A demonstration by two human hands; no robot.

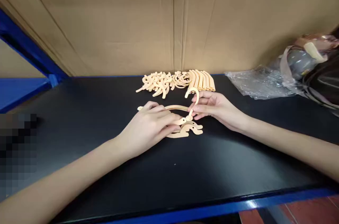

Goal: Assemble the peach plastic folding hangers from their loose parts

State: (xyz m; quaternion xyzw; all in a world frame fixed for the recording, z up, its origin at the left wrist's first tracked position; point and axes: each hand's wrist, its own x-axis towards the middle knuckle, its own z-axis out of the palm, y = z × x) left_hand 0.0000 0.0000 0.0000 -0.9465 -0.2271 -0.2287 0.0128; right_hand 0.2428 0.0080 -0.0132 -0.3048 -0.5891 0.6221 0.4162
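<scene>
Left hand [152, 124]: my thumb and fingers are pinching a pale arm piece [182, 121], its holed end poking out past my fingertips.
Right hand [212, 108]: my thumb and fingers are closing around the shank of a pale hook [197, 97], its curve rising above them.
Hook and arm piece: they are meeting in front of me, over the black tabletop [174, 181], the hook's round foot sitting right at the arm's end (whether they are actually locked together, I cannot tell).
Under my hands: more curved pieces [196, 130] are lying on the tabletop, and a bowed strip [176, 107] is arching behind my left fingers; how these are connecting, my hand is hiding.
Done so far: I am judging this one join to be midway; I am not seeing any plainly finished piece.
Left over: a jumbled heap [158, 83], a cluster of curled parts [181, 80] and a neat row of bent bars [201, 80] are lying at the back, looking unjoined, so much seems to be remaining.
Off to the right: a clear plastic bag [261, 82] is lying crumpled.
Writing: neither the parts, the bag nor the cardboard backing [119, 22] is showing me any readable label or brand.
</scene>
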